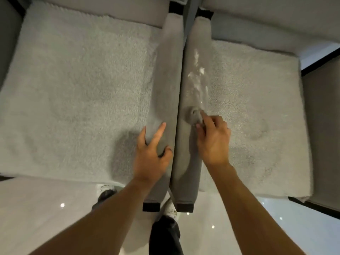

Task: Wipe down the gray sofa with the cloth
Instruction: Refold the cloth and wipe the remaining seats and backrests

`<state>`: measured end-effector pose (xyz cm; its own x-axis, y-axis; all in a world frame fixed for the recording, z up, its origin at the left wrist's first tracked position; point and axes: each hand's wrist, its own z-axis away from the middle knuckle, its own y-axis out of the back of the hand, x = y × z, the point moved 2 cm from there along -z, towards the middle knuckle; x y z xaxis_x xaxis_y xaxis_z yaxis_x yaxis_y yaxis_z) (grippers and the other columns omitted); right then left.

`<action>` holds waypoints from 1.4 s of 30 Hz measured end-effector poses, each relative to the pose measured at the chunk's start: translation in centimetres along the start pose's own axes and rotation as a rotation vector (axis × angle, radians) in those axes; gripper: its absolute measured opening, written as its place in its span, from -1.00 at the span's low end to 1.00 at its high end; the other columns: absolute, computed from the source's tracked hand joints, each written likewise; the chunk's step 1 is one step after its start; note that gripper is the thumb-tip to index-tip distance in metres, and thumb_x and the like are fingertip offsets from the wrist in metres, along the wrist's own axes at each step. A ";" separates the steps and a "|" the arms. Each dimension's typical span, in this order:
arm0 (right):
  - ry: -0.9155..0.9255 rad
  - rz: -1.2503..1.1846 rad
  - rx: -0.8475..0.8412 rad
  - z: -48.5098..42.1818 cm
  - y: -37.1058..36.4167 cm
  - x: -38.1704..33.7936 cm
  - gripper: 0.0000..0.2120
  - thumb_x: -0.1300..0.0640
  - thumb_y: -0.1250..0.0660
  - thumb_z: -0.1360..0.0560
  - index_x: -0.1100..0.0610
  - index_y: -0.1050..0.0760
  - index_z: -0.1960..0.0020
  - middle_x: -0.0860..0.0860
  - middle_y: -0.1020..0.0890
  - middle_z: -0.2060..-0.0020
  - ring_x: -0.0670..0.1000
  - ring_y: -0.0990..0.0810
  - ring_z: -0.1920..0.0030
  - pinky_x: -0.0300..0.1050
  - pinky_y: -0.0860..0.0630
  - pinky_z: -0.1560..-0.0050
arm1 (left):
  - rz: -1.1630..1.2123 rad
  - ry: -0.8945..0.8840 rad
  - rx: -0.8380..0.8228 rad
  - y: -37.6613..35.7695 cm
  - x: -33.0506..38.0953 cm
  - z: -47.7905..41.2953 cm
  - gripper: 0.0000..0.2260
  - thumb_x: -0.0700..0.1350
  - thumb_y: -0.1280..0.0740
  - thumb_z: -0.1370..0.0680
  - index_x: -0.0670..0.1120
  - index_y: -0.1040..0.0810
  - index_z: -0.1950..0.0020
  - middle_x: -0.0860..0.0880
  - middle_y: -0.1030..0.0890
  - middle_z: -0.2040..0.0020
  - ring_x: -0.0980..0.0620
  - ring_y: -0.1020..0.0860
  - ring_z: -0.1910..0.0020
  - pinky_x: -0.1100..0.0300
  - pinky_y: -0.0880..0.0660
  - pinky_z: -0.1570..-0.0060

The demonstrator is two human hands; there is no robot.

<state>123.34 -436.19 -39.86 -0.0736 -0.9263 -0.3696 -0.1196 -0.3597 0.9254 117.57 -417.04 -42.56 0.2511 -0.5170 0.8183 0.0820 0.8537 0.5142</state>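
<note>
Two gray sofa armrests run side by side up the middle of the head view, the left armrest (168,80) and the right armrest (195,85). My left hand (152,151) rests on the left armrest near its front end, index finger straight, thumb curled over the top. My right hand (213,138) pinches a small bunched gray cloth (193,115) and presses it on the right armrest. White streaks (197,74) mark the armrest beyond the cloth.
Light fluffy seat cushions lie on both sides, the left cushion (73,89) and the right cushion (257,98). Glossy pale floor (46,208) spreads in front. My shoes (171,208) and dark trouser leg stand close to the armrests' black bases.
</note>
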 end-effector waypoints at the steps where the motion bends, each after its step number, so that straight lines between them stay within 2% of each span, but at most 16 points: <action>1: 0.035 -0.089 -0.026 0.7 0.1 0.2 -0.68 0.18 -0.32 -0.60 0.13 -0.52 -0.35 0.18 -0.55 -0.07 0.17 -0.55 0.05 0.07 -0.52 0.03 | 0.004 0.021 0.000 -0.1 0.0 0.1 -0.36 0.05 -0.37 -0.55 0.45 -0.21 -0.54 -0.12 -0.17 -0.57 -0.17 -0.36 -0.48 -0.01 -0.40 -0.44; 3: 0.112 -0.230 -0.094 5.1 0.5 0.8 -0.67 0.22 -0.27 -0.59 0.13 -0.53 -0.34 0.14 -0.49 -0.09 0.09 -0.53 0.02 0.05 -0.54 -0.02 | -0.001 0.030 0.008 -0.1 0.2 0.1 -0.36 0.05 -0.37 -0.54 0.45 -0.23 -0.53 -0.09 -0.18 -0.56 -0.13 -0.37 -0.47 -0.06 -0.43 -0.43; 6: 0.100 -0.329 -0.216 14.4 1.2 1.7 -0.60 0.26 -0.30 -0.57 -0.03 -0.50 -0.36 0.03 -0.44 -0.12 0.00 -0.48 -0.05 -0.09 -0.48 -0.10 | -0.017 0.041 0.010 -0.1 0.3 0.1 -0.38 0.12 -0.32 -0.50 0.46 -0.24 -0.52 -0.05 -0.18 -0.57 -0.08 -0.38 -0.46 -0.14 -0.50 -0.35; 9: 0.118 -0.281 -0.266 19.1 1.4 1.8 -0.68 0.10 -0.29 -0.58 -0.08 -0.49 -0.32 -0.03 -0.43 -0.10 0.02 -0.47 0.06 -0.19 -0.43 0.00 | -0.021 0.068 0.017 0.0 0.5 0.1 -0.38 0.15 -0.29 -0.47 0.47 -0.23 -0.51 0.01 -0.16 -0.58 -0.03 -0.38 -0.45 -0.13 -0.53 -0.30; 11: 0.196 -0.219 -0.301 17.9 1.4 1.7 -0.69 0.02 -0.26 -0.59 -0.06 -0.47 -0.32 -0.01 -0.43 -0.10 0.10 -0.48 0.10 -0.11 -0.41 0.04 | -0.040 0.063 0.034 -0.1 0.6 0.2 -0.38 0.17 -0.29 -0.46 0.47 -0.24 -0.51 0.01 -0.17 -0.58 -0.02 -0.37 -0.44 -0.13 -0.54 -0.28; 13: 0.261 -0.169 -0.277 14.8 1.1 1.3 -0.67 0.03 -0.26 -0.57 -0.03 -0.46 -0.33 0.04 -0.45 -0.11 0.13 -0.48 0.09 -0.06 -0.40 0.06 | -0.035 0.053 0.045 -0.2 0.5 0.2 -0.37 0.15 -0.31 -0.46 0.46 -0.25 -0.52 -0.01 -0.19 -0.57 -0.04 -0.38 -0.44 -0.14 -0.53 -0.28; 18: 0.043 -0.196 -0.067 6.5 -0.6 -0.7 -0.64 0.13 -0.36 -0.54 0.01 -0.53 -0.34 0.10 -0.45 -0.05 0.05 -0.45 0.07 -0.01 -0.49 0.02 | -0.069 0.014 0.079 -0.3 0.5 0.2 -0.37 0.17 -0.30 -0.46 0.41 -0.27 -0.54 -0.06 -0.25 -0.53 -0.07 -0.45 -0.38 -0.10 -0.57 -0.23; 21: -0.005 -0.272 -0.131 9.8 -0.4 -1.4 -0.57 0.12 -0.27 -0.57 -0.20 -0.43 -0.39 0.05 -0.43 -0.13 0.08 -0.46 -0.05 0.00 -0.47 -0.05 | -0.116 -0.009 0.070 -0.2 0.6 0.4 -0.37 0.17 -0.29 -0.50 0.38 -0.23 -0.57 -0.12 -0.23 -0.55 -0.14 -0.46 -0.36 -0.09 -0.59 -0.21; 24: 0.030 -0.140 -0.082 14.2 0.9 -1.0 -0.59 0.05 -0.25 -0.52 -0.13 -0.52 -0.36 0.02 -0.47 -0.07 0.06 -0.48 0.05 0.02 -0.40 0.04 | -0.166 -0.070 0.063 -0.4 0.8 -0.4 -0.40 0.15 -0.27 -0.55 0.32 -0.23 -0.59 -0.21 -0.22 -0.55 -0.24 -0.51 -0.29 -0.13 -0.62 -0.15; 26: 0.010 -0.046 -0.023 11.6 0.2 -0.7 -0.60 0.06 -0.29 -0.49 -0.12 -0.53 -0.32 0.04 -0.51 -0.04 0.09 -0.51 0.05 -0.05 -0.26 0.04 | -0.184 -0.058 0.080 -0.4 1.7 -2.6 -0.43 0.14 -0.26 -0.58 0.33 -0.20 -0.58 -0.21 -0.21 -0.56 -0.29 -0.57 -0.20 -0.17 -0.61 -0.13; 30: -0.123 0.016 0.128 0.0 -1.8 -1.5 -0.62 0.15 -0.44 -0.49 -0.09 -0.57 -0.29 0.07 -0.55 -0.09 0.15 -0.53 -0.01 -0.05 -0.19 -0.03 | -0.265 0.067 0.024 -0.2 4.0 -9.0 -0.43 0.17 -0.26 -0.62 0.41 -0.09 -0.57 -0.14 -0.06 -0.62 -0.26 -0.35 -0.48 -0.21 -0.48 -0.33; 33: -0.182 -0.028 0.107 -2.1 -2.4 -1.8 -0.59 0.17 -0.34 -0.51 -0.11 -0.55 -0.31 0.07 -0.55 -0.10 0.15 -0.52 -0.01 -0.01 -0.26 -0.03 | -0.342 0.086 0.011 -0.4 5.9 -13.6 -0.46 0.18 -0.21 -0.65 0.39 -0.08 -0.60 -0.15 -0.06 -0.61 -0.23 -0.32 -0.48 -0.17 -0.47 -0.33; 36: -0.194 -0.052 0.076 4.3 -1.6 -2.2 -0.50 0.11 -0.17 -0.45 -0.21 -0.49 -0.35 0.05 -0.55 -0.02 0.14 -0.50 0.01 0.02 -0.26 -0.04 | -0.380 0.139 0.013 -1.0 7.0 -16.3 -0.48 0.20 -0.15 -0.66 0.41 -0.06 -0.59 -0.14 -0.06 -0.60 -0.22 -0.30 -0.46 -0.18 -0.45 -0.26; 39: -0.221 -0.003 0.067 6.9 -1.3 -1.8 -0.49 0.07 -0.18 -0.42 -0.24 -0.43 -0.34 0.02 -0.57 0.01 0.12 -0.49 0.04 0.01 -0.21 -0.02 | -0.411 0.113 0.060 -1.4 7.0 -16.6 -0.47 0.26 -0.14 -0.63 0.42 -0.06 -0.58 -0.14 -0.08 -0.59 -0.21 -0.34 -0.42 -0.20 -0.53 -0.21; 42: -0.250 0.029 0.132 1.2 -2.2 -1.4 -0.54 0.11 -0.21 -0.45 -0.23 -0.47 -0.30 0.04 -0.56 -0.01 0.14 -0.48 0.02 0.05 -0.23 -0.05 | -0.413 0.113 0.104 -1.5 6.6 -16.5 -0.46 0.28 -0.19 -0.60 0.44 -0.10 -0.56 -0.12 -0.13 -0.57 -0.20 -0.39 -0.37 -0.20 -0.56 -0.15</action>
<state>122.55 -433.95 -41.43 -0.3188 -0.8735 -0.3679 -0.2403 -0.3009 0.9229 135.03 -420.77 -42.16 0.3220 -0.7988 0.5081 0.1020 0.5629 0.8202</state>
